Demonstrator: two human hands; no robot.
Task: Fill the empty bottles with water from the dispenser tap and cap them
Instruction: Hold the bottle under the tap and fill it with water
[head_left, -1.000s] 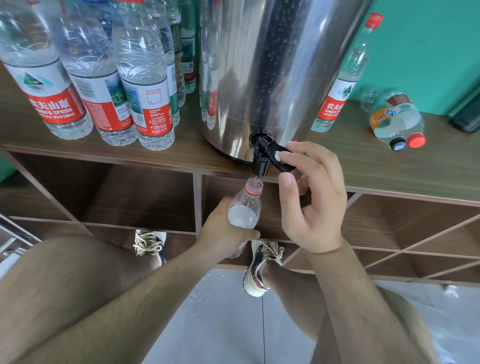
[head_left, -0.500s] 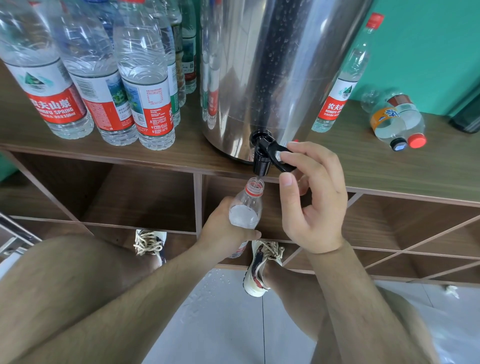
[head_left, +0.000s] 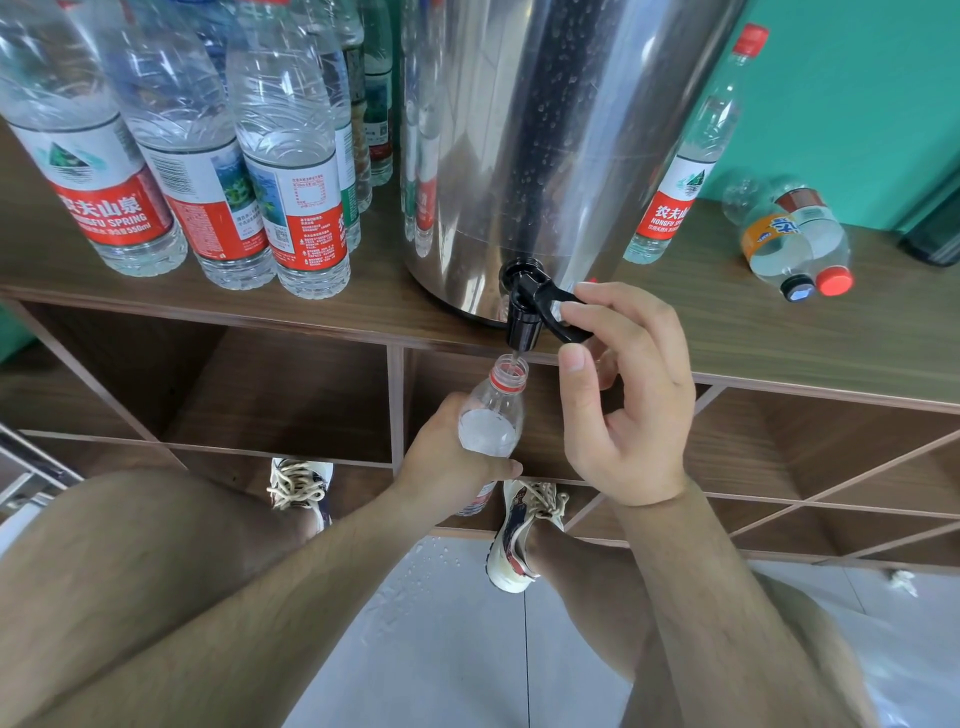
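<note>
at 6 o'clock, nearest, bare knees over wet floor tiles (head_left: 441, 623) and two laced shoes (head_left: 519, 540); just past them, near centre, left hand (head_left: 447, 457) wrapped round the body of an uncapped clear bottle (head_left: 493, 410), mouth right under the black tap (head_left: 522, 322), water up to its shoulder; beside it toward 3 o'clock, right hand (head_left: 628, 405) pinching the tap lever (head_left: 558, 317) between thumb and curled fingers; behind, steel dispenser (head_left: 545, 145) on the wooden shelf top (head_left: 779, 338); at 10 o'clock, cluster of red-label bottles (head_left: 291, 171); at 2 o'clock, one upright red-capped bottle (head_left: 685, 171); farther right, two lying bottles (head_left: 795, 244).
</note>
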